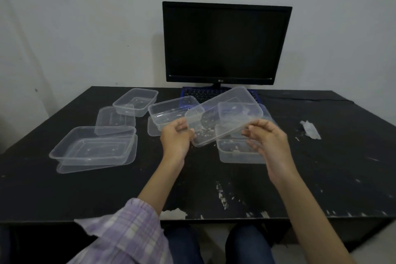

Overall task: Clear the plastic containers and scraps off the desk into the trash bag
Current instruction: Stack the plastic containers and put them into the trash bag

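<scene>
You hold the tilted clear container (222, 115) between both hands: left hand (175, 137) pinches its near-left corner, right hand (265, 135) grips its near-right edge. Long axis rises away rightward. No trash bag in view; the other containers lie leftward.

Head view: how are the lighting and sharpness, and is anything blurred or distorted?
Head view: dim, flat light, dark desk swallowing detail; right hand slightly motion-smeared, left hand crisper; the held clear container shows faint sheen; wide-angle lens bends the desk edges; monitor is sharp and unlit.
</scene>
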{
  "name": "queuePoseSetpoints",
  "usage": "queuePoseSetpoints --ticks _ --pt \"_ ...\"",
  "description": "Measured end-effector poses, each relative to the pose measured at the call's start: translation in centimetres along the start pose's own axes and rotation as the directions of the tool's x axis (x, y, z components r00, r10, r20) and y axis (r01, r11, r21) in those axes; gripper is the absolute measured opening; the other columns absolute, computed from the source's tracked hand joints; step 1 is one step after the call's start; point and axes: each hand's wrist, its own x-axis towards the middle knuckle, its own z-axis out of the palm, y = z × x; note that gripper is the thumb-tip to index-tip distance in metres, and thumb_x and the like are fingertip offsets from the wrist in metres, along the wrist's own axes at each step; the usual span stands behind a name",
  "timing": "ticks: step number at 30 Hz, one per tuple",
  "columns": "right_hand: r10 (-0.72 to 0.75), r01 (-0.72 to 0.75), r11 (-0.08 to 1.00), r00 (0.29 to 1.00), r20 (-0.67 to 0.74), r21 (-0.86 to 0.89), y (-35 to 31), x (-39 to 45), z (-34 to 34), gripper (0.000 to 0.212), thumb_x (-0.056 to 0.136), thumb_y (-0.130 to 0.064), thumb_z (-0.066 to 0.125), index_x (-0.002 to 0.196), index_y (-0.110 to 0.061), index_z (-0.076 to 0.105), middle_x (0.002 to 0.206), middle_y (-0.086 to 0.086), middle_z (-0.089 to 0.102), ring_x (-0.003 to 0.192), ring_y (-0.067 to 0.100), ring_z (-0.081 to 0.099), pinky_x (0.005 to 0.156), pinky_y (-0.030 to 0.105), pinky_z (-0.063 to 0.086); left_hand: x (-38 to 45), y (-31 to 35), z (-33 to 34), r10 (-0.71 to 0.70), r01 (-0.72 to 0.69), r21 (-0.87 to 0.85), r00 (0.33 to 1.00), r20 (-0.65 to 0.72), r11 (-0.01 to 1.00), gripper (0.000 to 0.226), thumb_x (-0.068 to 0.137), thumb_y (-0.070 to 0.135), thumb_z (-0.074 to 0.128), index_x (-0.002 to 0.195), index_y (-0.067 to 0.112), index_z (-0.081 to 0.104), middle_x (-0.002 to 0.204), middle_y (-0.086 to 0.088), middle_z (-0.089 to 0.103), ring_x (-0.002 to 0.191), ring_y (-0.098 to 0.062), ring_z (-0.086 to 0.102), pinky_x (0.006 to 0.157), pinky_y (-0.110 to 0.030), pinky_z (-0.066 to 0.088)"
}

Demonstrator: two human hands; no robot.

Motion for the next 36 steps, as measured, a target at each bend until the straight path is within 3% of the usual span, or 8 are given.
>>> queuePoseSetpoints --ticks 5,8,11,15,20,25,32,36 --pt "-0.083 0.046 0.973 0.984 -0.156 -0.228 -0.6 1.5 -3.9 0.018 0.094 -0.028 0.054 0.11 -0.022 0.057 0.094 0.002 0.068 0.087 0.017 0.068 0.083 0.036 0.055 0.1 0.3 2.8 0.084 -0.094 0.121 0.993 0.08 0.988 0.035 0.081 -0.006 0.062 0.113 0.01 0.065 0.097 0.001 0.067 0.095 -0.017 0.064 0.087 -0.034 0.054" --pt "-0.176 0.07 0.87 0.969 -0.176 -0.489 -0.3 2.0 -5.7 0.026 0.093 -0.034 0.054 0.115 -0.022 0.059 0.099 -0.002 0.065 0.09 0.014 0.063 0.082 0.034 0.052 -0.3 0.1 4.4 0.126 -0.156 0.214 0.981 0.145 0.964 0.032 0.083 -0.003 0.061 0.112 0.011 0.066 0.095 0.008 0.062 0.092 -0.009 0.06 0.077 -0.022 0.05" --pt "-0.174 0.029 0.802 0.967 -0.188 -0.596 0.3 2.5 -6.8 0.021 0.092 -0.032 0.055 0.109 -0.021 0.061 0.1 -0.004 0.06 0.092 0.013 0.057 0.078 0.03 0.044 -0.4 -0.6 5.4 0.142 -0.189 0.293 0.975 0.172 0.937 0.025 0.084 -0.002 0.059 0.095 0.018 0.069 0.087 0.01 0.062 0.083 -0.005 0.057 0.065 -0.011 0.042" --pt "-0.1 -0.042 0.803 0.974 -0.204 -0.595 1.4 3.0 -7.5 0.016 0.093 -0.028 0.056 0.103 -0.017 0.062 0.102 -0.001 0.06 0.089 0.013 0.057 0.077 0.029 0.043 -0.2 -1.4 5.7 0.138 -0.203 0.377 0.972 0.191 0.904 0.026 0.086 0.006 0.06 0.108 0.017 0.069 0.107 0.001 0.068 0.089 -0.007 0.06 0.075 -0.022 0.048" --pt "-0.027 -0.081 0.835 0.982 -0.187 -0.544 3.1 3.4 -6.9 0.003 0.088 -0.022 0.061 0.086 -0.02 0.063 0.091 -0.001 0.066 0.083 0.014 0.065 0.084 0.041 0.056 0.5 -1.7 4.5 0.108 -0.167 0.412 0.981 0.163 0.896 0.024 0.089 0.01 0.058 0.109 0.019 0.067 0.112 0.002 0.066 0.093 -0.008 0.057 0.08 -0.025 0.048" --pt "-0.005 -0.046 0.876 0.995 -0.104 -0.48 3.8 3.1 -3.8 0.009 0.089 -0.019 0.061 0.098 -0.016 0.061 0.096 -0.002 0.064 0.084 0.009 0.064 0.082 0.034 0.057 1.6 -1.6 1.4 0.057 -0.09 0.375 0.993 0.098 0.923 0.024 0.089 0.012 0.058 0.112 0.016 0.066 0.106 0.0 0.066 0.1 -0.015 0.062 0.085 -0.031 0.05" --pt "-0.026 0.025 0.883 1.0 0.004 -0.469 4.3 3.0 -0.7 0.027 0.094 -0.016 0.055 0.12 -0.017 0.06 0.088 -0.014 0.057 0.084 0.006 0.061 0.076 0.028 0.056 2.2 -2.0 -1.6 0.094 -0.112 0.312 0.993 0.071 0.943 0.029 0.091 0.008 0.056 0.12 0.01 0.062 0.1 0.01 0.062 0.092 -0.004 0.058 0.082 -0.022 0.043" --pt "-0.016 0.014 0.879 1.0 0.0 -0.476 4.4 3.4 -0.8 0.025 0.094 -0.014 0.055 0.119 -0.015 0.061 0.088 -0.012 0.057 0.081 0.005 0.059 0.071 0.026 0.055 2.4 -2.3 -1.8 0.06 -0.078 0.278 0.996 0.073 0.957 0.03 0.092 0.008 0.054 0.121 0.011 0.061 0.112 0.005 0.065 0.101 -0.008 0.059 0.093 -0.029 0.048"
